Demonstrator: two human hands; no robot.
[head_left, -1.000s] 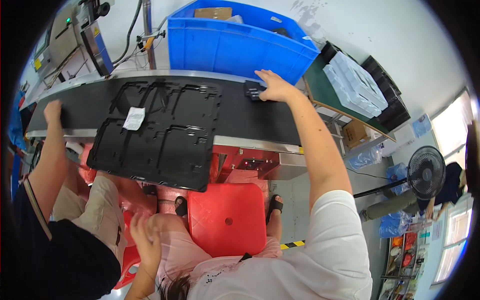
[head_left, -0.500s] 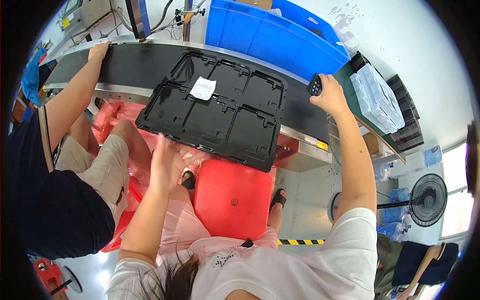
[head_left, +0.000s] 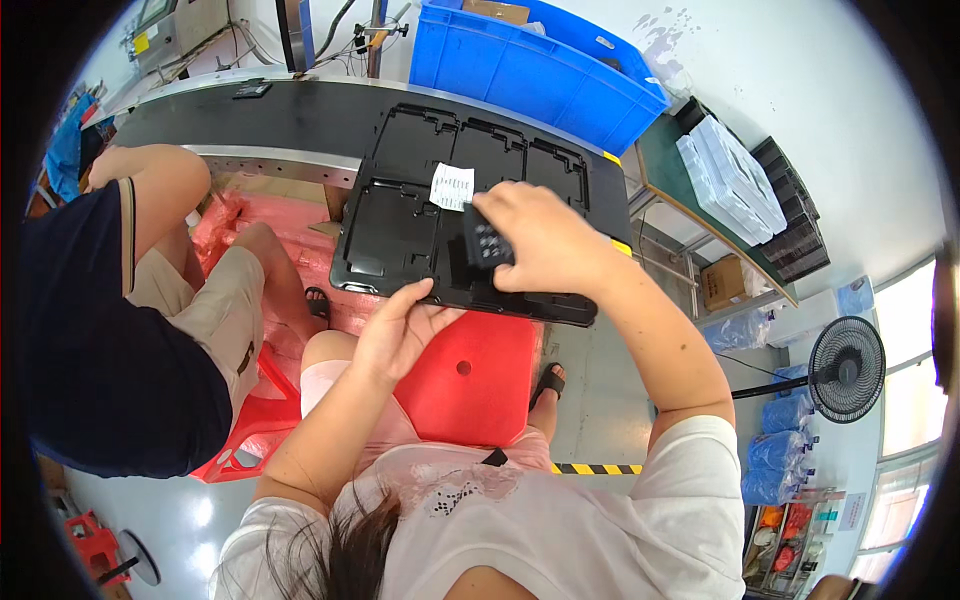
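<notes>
R hand [head_left: 548, 240] clamped on blk part [head_left: 487, 246], thumb one side, fingers other, over tray [head_left: 385, 232], just beside slip [head_left: 453, 186]. L hand [head_left: 398, 335] half-curled, thumb at tray's near edge, fingers partly hidden; can't tell if gripping. Tray overhangs belt [head_left: 330, 122] twd stool [head_left: 470, 385]; bin [head_left: 520, 75] beyond far edge. Belt extends L of tray.

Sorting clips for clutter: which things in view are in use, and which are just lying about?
In use, it seems:
black block, held by right hand
black compartment tray, left hand at its near edge
white paper slip, on the tray
conveyor belt, beneath the tray

Apparently just lying about:
blue plastic crate
red plastic stool
pedestal fan
stacked white trays
</notes>
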